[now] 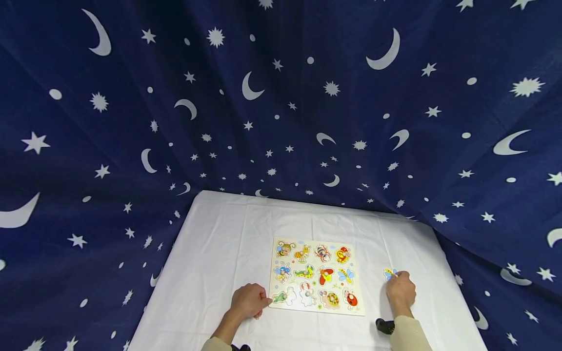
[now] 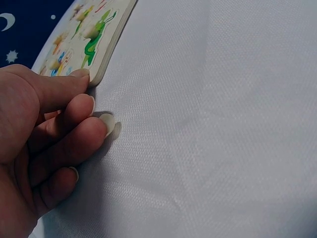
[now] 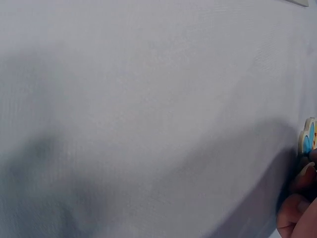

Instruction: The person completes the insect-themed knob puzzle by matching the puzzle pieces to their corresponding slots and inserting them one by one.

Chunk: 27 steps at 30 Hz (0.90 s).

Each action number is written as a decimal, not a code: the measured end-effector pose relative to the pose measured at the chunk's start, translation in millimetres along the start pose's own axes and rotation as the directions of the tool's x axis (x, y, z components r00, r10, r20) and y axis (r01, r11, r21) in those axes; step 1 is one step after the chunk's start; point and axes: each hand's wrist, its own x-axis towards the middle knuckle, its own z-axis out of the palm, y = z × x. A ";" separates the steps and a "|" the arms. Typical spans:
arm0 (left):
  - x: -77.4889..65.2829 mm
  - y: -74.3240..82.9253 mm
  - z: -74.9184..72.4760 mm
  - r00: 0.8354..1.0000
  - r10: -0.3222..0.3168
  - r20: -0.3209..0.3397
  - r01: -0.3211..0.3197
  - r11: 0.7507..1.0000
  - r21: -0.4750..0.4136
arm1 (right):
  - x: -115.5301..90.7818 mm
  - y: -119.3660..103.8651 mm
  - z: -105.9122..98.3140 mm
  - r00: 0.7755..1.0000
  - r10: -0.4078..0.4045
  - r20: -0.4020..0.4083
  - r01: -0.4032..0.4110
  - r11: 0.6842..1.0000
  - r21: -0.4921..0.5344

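A wooden peg puzzle board (image 1: 316, 288) with insect pictures lies on the white cloth. My left hand (image 1: 251, 301) is at its near left corner. In the left wrist view, the thumb of my left hand (image 2: 44, 129) lies on the board's corner (image 2: 106, 64), with the other fingers curled beside and below it. Right of the board, my right hand (image 1: 401, 291) pinches a dragonfly puzzle piece (image 1: 388, 274) with blue wings and a yellow body. Only part of the dragonfly piece (image 3: 308, 139) and some fingertips of my right hand (image 3: 299, 203) show in the right wrist view.
Several knobbed pieces sit on the board, among them a ladybug (image 1: 351, 299) and a green grasshopper (image 1: 279, 297). The white cloth (image 1: 219, 243) covers the table. A dark blue curtain (image 1: 281, 97) with moons and stars hangs behind and at both sides.
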 end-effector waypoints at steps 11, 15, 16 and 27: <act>-1.8 2.3 -0.3 1.000 0.010 -0.004 -0.010 1.000 0.007 | -2.2 -7.1 9.1 0.970 -0.230 -0.081 0.234 0.971 0.045; -1.8 1.9 -0.9 1.000 -0.010 0.006 0.010 1.000 0.008 | -4.2 -13.7 11.1 0.959 -0.277 -0.052 0.280 0.958 0.055; -1.8 2.1 -1.0 1.000 -0.010 0.006 0.010 1.000 0.006 | -5.1 -15.9 11.0 0.957 -0.287 -0.042 0.289 0.955 0.059; -1.8 3.1 -1.9 1.000 -0.002 0.004 0.002 1.000 0.011 | -13.6 -35.5 12.2 0.912 -0.397 0.101 0.387 0.916 0.110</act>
